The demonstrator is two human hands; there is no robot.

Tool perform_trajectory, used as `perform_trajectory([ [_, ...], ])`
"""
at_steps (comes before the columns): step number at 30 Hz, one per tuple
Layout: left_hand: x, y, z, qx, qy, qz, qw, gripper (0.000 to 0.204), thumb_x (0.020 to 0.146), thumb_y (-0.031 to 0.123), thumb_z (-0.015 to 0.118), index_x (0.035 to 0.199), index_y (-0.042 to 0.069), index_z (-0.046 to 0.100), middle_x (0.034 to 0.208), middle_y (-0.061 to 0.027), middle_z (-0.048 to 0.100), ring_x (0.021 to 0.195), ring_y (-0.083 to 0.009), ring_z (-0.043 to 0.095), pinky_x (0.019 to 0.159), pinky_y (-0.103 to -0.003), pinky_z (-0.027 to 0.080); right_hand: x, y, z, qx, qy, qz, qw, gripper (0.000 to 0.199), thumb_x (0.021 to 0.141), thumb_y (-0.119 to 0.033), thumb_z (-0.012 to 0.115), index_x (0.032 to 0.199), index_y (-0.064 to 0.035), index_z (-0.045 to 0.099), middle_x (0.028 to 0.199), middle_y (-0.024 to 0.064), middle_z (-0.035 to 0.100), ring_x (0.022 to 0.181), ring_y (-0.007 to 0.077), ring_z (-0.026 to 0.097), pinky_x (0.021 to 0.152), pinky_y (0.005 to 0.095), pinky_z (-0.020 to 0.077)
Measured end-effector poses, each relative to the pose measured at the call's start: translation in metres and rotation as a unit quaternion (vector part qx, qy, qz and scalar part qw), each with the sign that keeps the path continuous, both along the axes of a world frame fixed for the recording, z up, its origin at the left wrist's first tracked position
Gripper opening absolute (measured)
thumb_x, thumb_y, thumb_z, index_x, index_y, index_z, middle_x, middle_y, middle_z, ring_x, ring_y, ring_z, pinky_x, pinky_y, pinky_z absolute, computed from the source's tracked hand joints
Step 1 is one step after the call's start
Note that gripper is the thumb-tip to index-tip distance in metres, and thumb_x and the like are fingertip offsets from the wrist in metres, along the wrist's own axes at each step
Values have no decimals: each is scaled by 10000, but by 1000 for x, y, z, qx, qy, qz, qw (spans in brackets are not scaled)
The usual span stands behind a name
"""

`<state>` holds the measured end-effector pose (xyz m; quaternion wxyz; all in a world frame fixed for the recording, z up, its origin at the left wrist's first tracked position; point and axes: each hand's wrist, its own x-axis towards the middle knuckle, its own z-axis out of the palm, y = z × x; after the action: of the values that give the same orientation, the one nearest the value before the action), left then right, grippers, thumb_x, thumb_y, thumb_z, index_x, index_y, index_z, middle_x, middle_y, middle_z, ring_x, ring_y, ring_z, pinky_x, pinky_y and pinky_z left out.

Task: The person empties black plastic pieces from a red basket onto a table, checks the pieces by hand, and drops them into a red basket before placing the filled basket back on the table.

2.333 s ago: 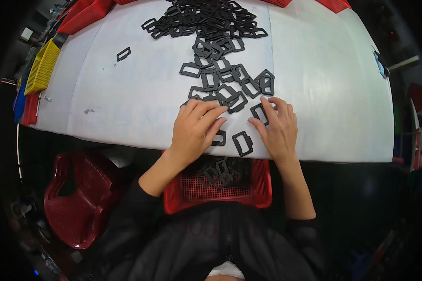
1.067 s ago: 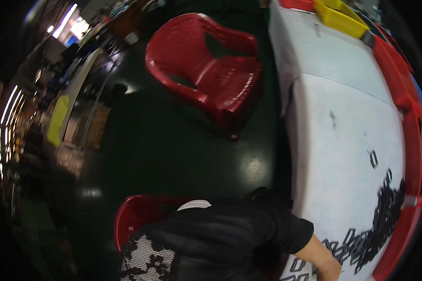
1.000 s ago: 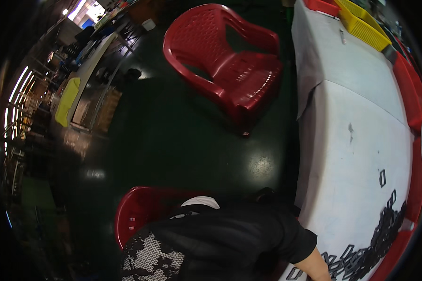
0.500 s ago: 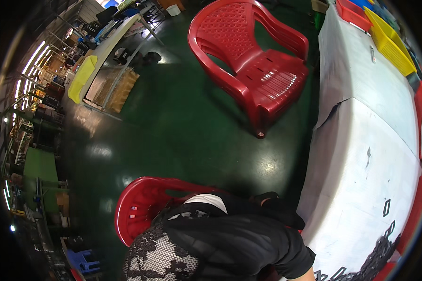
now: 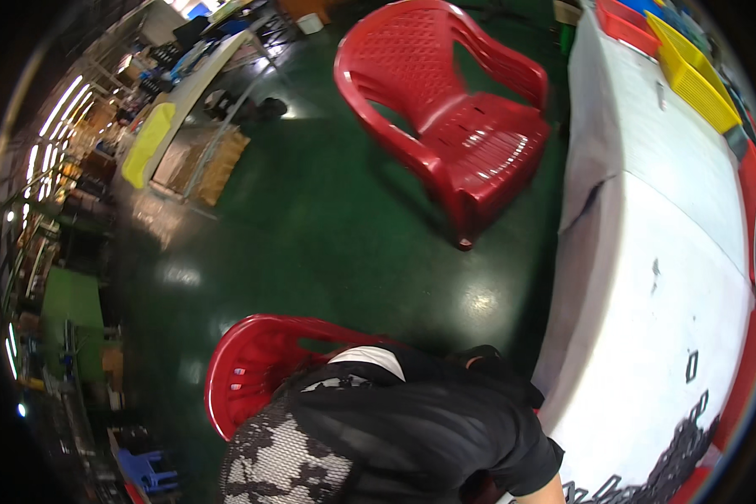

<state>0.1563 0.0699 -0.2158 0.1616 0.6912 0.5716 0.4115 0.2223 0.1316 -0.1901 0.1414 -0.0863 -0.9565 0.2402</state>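
Green, glossy floor [image 5: 311,244] fills most of the view, with ceiling lights mirrored in it. On it stands an empty red chair [image 5: 454,126], just beside the near edge of a long table [image 5: 647,277] with a white cover that runs down the right side. At the table's far end sit a yellow bin [image 5: 689,80] and a red bin [image 5: 626,21]; more red shows along the far right rim. Farther back on the left are a second table [image 5: 189,80], cartons and a yellow-green sheet [image 5: 147,143], all blurred by the lens.

At the bottom sits another person in a black top [image 5: 428,437] on a second red chair [image 5: 260,370], leaning toward the table. Only a bare forearm [image 5: 554,491] shows at the lower edge; the hand is cut off by the frame.

Black frames [image 5: 676,462], small flat rectangular loops, lie heaped on the cover at the lower right corner, touching and overlapping one another. One single frame [image 5: 691,367] lies apart from the heap, higher up on the cover, and a few small dark specks [image 5: 655,270] sit beyond it.

Neither of the wearer's own hands appears, so whether they are open, closed or holding anything cannot be told. The head is turned away to the left of the heap.
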Motion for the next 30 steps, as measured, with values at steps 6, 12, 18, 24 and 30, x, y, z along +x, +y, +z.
perform_trajectory([
  [6,19,-16,2,-37,38,-9,999,231,698,242,584,662,43,695,693,-158,679,623,-339,642,565,-465,505,58,89,24,-38,-67,10,997,427,840,-52,626,1265,-43,583,1005,108,624,917,228,572,821,367,480],
  [12,-10,-54,20,-30,42,14,999,207,852,297,637,945,135,726,871,-67,618,883,-261,631,746,-387,522,24,75,41,-63,-123,-20,990,446,771,-76,710,1209,-141,656,862,74,528,820,211,527,796,320,456],
  [18,-29,-51,42,28,58,176,982,189,847,201,660,971,66,709,919,-85,647,871,-277,612,769,-366,506,58,89,44,-67,-136,-87,985,576,702,-72,770,1252,-170,630,1012,70,520,870,189,520,852,321,470],
  [24,-16,-22,39,-92,213,288,929,498,729,395,784,1063,41,674,1024,-122,592,1060,-290,541,866,-391,470,46,88,43,-66,-162,-77,982,462,693,-93,789,1115,-102,600,1049,123,536,964,247,541,846,335,474],
  [30,-14,-12,46,14,93,213,972,310,772,181,737,1034,73,611,987,-68,602,962,-260,583,837,-371,472,84,73,46,-38,-123,-145,981,317,738,-121,756,983,-86,558,1047,106,583,940,285,604,813,368,486],
])
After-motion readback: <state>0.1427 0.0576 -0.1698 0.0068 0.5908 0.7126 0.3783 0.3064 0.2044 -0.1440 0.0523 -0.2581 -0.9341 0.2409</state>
